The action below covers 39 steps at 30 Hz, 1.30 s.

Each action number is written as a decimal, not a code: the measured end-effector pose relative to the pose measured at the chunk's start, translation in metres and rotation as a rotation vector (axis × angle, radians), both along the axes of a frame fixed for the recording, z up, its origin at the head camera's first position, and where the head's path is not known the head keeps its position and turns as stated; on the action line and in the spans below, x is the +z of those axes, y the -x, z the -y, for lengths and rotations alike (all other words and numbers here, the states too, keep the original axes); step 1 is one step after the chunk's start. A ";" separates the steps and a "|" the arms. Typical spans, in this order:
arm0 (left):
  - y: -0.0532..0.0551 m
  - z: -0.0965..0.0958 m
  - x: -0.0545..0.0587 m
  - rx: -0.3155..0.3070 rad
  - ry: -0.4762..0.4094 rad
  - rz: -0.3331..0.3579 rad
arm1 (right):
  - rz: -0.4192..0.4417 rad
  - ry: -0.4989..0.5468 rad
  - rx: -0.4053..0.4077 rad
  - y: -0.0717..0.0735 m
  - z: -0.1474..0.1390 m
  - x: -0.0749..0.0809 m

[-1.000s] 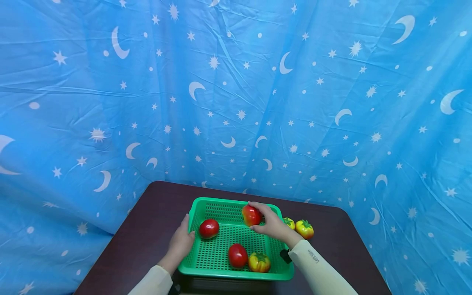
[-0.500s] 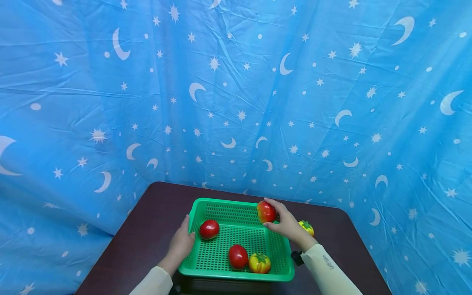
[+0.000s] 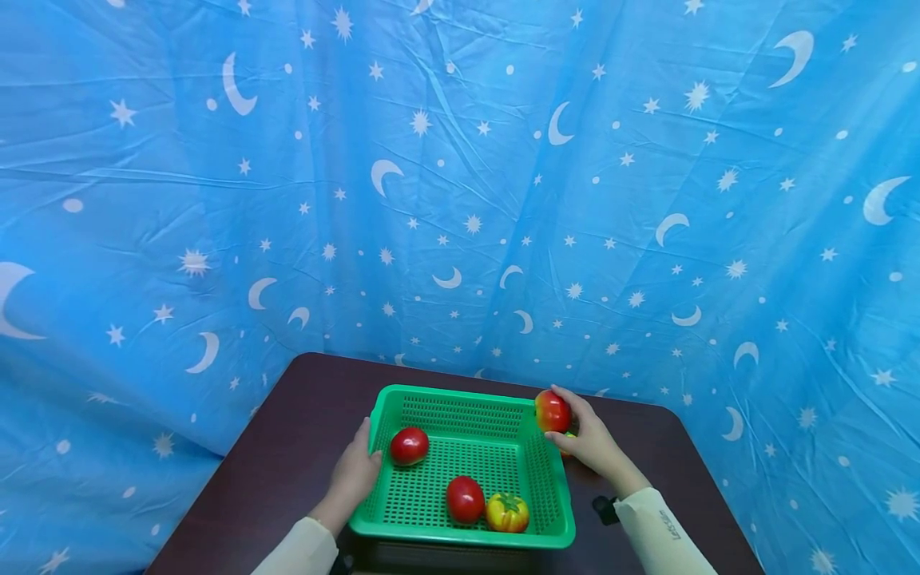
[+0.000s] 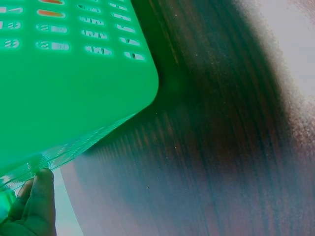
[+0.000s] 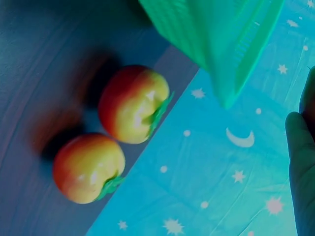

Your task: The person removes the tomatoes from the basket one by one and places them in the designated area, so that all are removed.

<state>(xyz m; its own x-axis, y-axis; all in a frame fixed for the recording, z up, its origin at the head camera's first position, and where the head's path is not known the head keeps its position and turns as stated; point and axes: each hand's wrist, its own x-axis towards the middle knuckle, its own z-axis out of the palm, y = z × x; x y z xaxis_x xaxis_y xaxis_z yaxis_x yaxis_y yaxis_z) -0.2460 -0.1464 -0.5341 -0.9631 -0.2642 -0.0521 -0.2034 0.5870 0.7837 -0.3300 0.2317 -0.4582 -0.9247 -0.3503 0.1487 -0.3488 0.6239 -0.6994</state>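
Observation:
In the head view my left hand [image 3: 355, 471] grips the left rim of a green plastic basket [image 3: 460, 537], its thumb lying over the edge. My right hand [image 3: 592, 439] holds a red-and-yellow apple [image 3: 553, 410] above the basket's far right corner. Inside the basket lie two glossy red fruits, one at the left [image 3: 410, 446] and another near the front [image 3: 465, 500]. Touching the front one is a yellow fruit [image 3: 507, 512] with a green leafy cap. The right wrist view has two yellow-and-red fruits with green caps, an upper one [image 5: 133, 104] and a lower one [image 5: 88, 168], on the table.
The dark brown table [image 3: 287, 447] reaches out on both sides of the basket. A blue curtain [image 3: 460, 200] with white moons and stars hangs behind it. The two capped fruits stand right of the basket, mostly hidden by my right hand in the head view.
My right hand has moved right with the apple, from over the basket's inside to its far right corner. My left hand stays on the rim.

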 end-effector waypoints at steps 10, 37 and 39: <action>0.001 0.000 0.000 -0.003 -0.012 0.001 | 0.004 0.001 -0.065 -0.007 -0.021 -0.015; 0.002 0.001 -0.003 0.004 -0.001 0.006 | 0.153 0.040 -0.265 -0.028 -0.054 -0.079; 0.003 0.001 -0.003 0.006 -0.001 0.007 | 0.156 0.040 -0.273 -0.029 -0.053 -0.082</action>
